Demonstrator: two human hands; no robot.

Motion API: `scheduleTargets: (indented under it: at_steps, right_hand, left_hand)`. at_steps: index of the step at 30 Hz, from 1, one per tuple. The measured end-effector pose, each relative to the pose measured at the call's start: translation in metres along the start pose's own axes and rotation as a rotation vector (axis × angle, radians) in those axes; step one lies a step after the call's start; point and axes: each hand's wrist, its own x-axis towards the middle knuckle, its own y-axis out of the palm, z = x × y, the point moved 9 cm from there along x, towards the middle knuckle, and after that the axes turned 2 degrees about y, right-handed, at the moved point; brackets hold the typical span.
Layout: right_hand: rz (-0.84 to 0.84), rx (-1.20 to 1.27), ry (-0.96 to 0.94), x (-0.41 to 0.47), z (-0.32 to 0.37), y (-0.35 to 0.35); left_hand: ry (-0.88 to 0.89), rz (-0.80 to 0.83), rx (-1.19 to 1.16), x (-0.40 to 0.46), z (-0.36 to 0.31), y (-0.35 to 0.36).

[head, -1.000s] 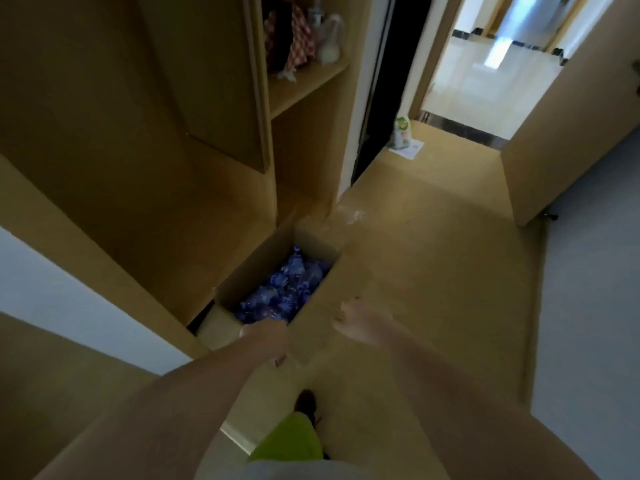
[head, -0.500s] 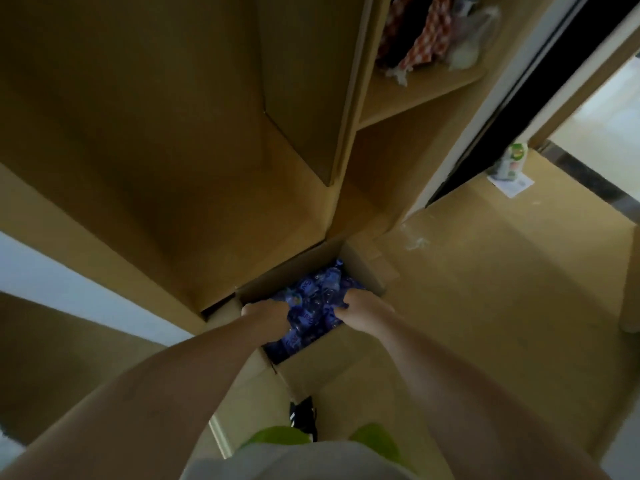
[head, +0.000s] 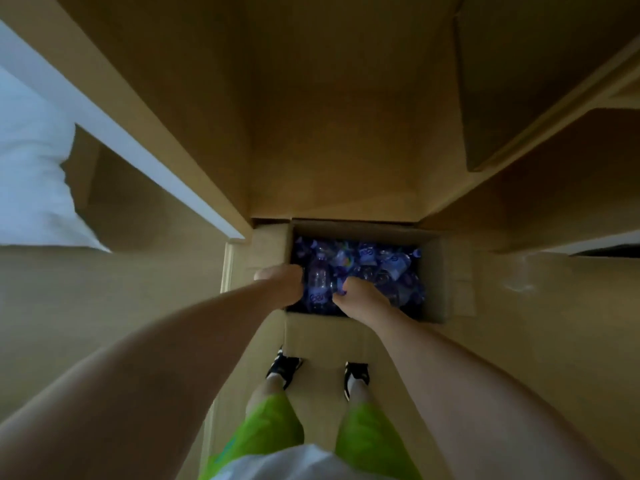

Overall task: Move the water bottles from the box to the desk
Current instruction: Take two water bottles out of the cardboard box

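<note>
An open cardboard box [head: 433,282] stands on the floor below me, against a wooden cabinet. Several clear water bottles [head: 384,268] with blue labels lie jumbled inside it. Both my hands reach into the box's left end. My left hand [head: 280,281] is curled at the left wall, against a bottle [head: 317,285] that lies between the hands. My right hand [head: 360,296] is curled over the bottles just right of it, fingertips down among them. The fingers of both hands are partly hidden. No desk is in view.
Tall wooden cabinet panels [head: 329,116] rise behind the box, with a shelf unit [head: 540,98] at the right. A bed with white bedding [head: 31,168] lies at the left. My feet in dark shoes [head: 284,367] stand before the box's front flap [head: 325,337]. Tan floor [head: 540,341] spreads right.
I have bent further over the box, and the view has tipped straight down. Both hands went from above the box's near edge down into its bottles and curled.
</note>
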Motion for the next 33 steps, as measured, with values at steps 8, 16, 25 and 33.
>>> scheduleTargets:
  at_steps: [8,16,25,33]
  right_hand:
    - [0.062,0.051,0.025,0.130,-0.051,0.036]
    - [-0.033,0.396,0.200,0.281,-0.082,0.079]
    - [0.031,0.479,0.107,0.379,-0.086,0.139]
    - [-0.033,0.474,-0.054,0.386,-0.090,0.158]
  left_hand:
    - [-0.105,0.003,-0.382,0.106,-0.032,0.082]
    - [-0.243,-0.033,-0.662,0.238,-0.004,0.164]
    - [-0.340,-0.105,-0.826,0.292,0.017,0.230]
    - [-0.362,-0.188,-0.975,0.301,0.013,0.242]
